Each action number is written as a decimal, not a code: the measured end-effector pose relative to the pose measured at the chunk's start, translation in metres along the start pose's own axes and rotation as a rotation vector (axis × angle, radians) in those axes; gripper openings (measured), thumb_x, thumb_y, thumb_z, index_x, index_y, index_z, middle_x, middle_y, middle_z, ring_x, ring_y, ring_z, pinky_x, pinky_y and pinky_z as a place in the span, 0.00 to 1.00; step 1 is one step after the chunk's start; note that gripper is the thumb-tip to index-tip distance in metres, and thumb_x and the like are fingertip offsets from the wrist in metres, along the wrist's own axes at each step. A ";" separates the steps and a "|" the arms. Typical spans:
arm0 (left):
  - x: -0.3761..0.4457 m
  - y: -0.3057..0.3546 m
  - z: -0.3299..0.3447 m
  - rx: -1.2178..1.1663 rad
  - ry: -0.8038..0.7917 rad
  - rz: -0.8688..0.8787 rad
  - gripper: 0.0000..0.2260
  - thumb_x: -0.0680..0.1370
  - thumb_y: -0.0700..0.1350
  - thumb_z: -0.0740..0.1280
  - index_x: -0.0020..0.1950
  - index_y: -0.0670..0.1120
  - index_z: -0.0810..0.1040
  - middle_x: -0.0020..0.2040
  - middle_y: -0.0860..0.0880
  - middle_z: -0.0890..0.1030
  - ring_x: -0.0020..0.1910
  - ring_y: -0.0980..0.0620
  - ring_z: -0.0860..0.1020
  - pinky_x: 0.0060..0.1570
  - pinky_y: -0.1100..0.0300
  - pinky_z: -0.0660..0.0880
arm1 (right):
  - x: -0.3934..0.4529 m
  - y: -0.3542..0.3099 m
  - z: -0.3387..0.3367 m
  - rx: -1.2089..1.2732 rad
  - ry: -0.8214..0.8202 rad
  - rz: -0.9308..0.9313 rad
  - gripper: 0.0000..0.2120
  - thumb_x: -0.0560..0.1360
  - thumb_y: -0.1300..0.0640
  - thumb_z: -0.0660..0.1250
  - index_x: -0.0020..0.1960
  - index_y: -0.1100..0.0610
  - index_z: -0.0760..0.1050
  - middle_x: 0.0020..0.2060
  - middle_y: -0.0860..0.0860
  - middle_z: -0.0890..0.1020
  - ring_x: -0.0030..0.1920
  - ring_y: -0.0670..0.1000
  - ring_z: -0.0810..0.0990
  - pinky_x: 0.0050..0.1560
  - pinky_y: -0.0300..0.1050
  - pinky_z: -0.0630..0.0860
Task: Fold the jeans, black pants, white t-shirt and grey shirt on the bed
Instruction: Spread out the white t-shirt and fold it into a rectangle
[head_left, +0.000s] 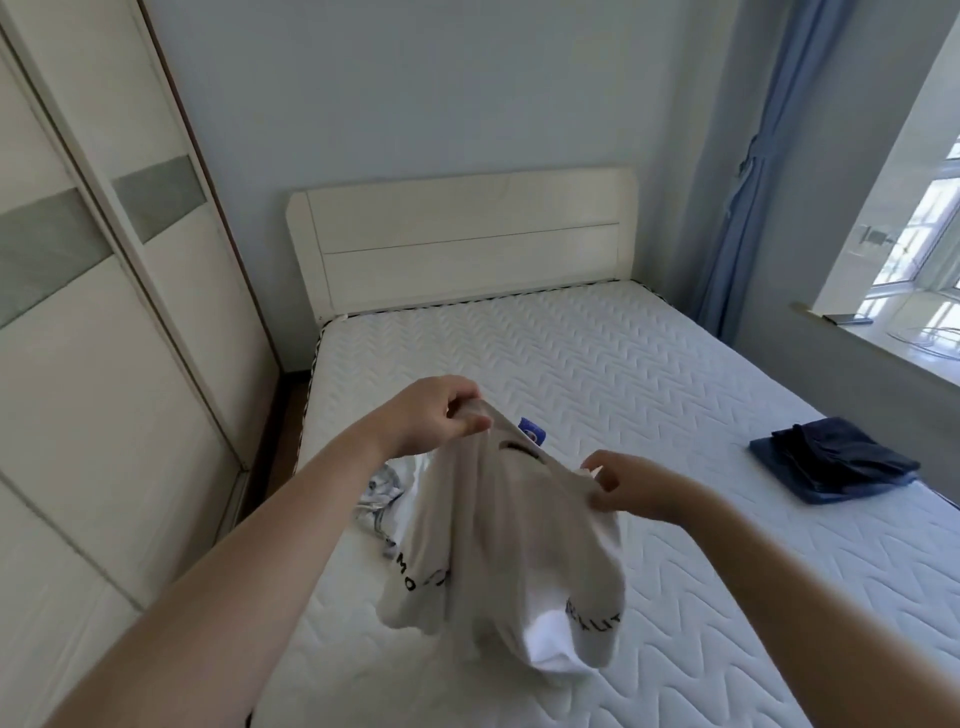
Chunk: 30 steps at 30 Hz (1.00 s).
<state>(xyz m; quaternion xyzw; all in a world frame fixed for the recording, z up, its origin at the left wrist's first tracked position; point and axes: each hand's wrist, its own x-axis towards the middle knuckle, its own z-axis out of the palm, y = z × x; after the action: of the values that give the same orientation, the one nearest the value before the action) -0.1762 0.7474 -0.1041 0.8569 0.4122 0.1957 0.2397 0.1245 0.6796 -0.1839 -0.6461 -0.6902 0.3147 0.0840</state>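
I hold the white t-shirt (511, 551) up above the bed (597, 353); it hangs bunched, with black lettering on its lower parts. My left hand (434, 418) pinches its upper edge near the collar. My right hand (618, 483) grips the fabric at the other side, slightly lower. A grey shirt (378, 491) lies crumpled on the mattress behind the t-shirt, mostly hidden by it. At the bed's right edge the black pants (844, 454) lie folded on top of the folded jeans (779, 460).
A white wardrobe (93, 332) with sliding doors stands close along the bed's left side. The cream headboard (467, 239) is at the far end. A blue curtain (748, 171) and a window sill (883, 343) are to the right.
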 end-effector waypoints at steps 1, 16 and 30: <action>-0.001 0.004 -0.001 -0.021 0.007 0.008 0.05 0.76 0.51 0.70 0.41 0.56 0.75 0.37 0.55 0.76 0.34 0.61 0.70 0.38 0.66 0.67 | 0.000 -0.009 0.012 0.061 0.041 -0.032 0.15 0.73 0.52 0.70 0.58 0.43 0.72 0.46 0.44 0.80 0.46 0.43 0.79 0.45 0.34 0.72; -0.020 -0.005 -0.025 0.090 0.205 0.111 0.09 0.73 0.49 0.74 0.42 0.47 0.77 0.38 0.55 0.72 0.36 0.61 0.70 0.37 0.72 0.64 | 0.010 -0.050 0.085 0.115 0.259 0.051 0.19 0.74 0.38 0.66 0.52 0.53 0.80 0.50 0.50 0.80 0.50 0.51 0.77 0.53 0.47 0.75; -0.023 -0.015 0.005 0.207 0.043 -0.093 0.14 0.79 0.60 0.60 0.43 0.53 0.61 0.35 0.49 0.72 0.34 0.49 0.72 0.33 0.55 0.64 | -0.058 0.002 -0.073 -0.098 0.548 -0.143 0.17 0.80 0.50 0.63 0.38 0.60 0.76 0.28 0.50 0.74 0.29 0.45 0.70 0.34 0.31 0.68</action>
<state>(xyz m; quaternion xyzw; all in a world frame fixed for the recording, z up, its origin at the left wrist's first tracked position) -0.1956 0.7357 -0.1201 0.8528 0.4744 0.1589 0.1498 0.1731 0.6480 -0.1106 -0.6600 -0.7000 0.0882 0.2581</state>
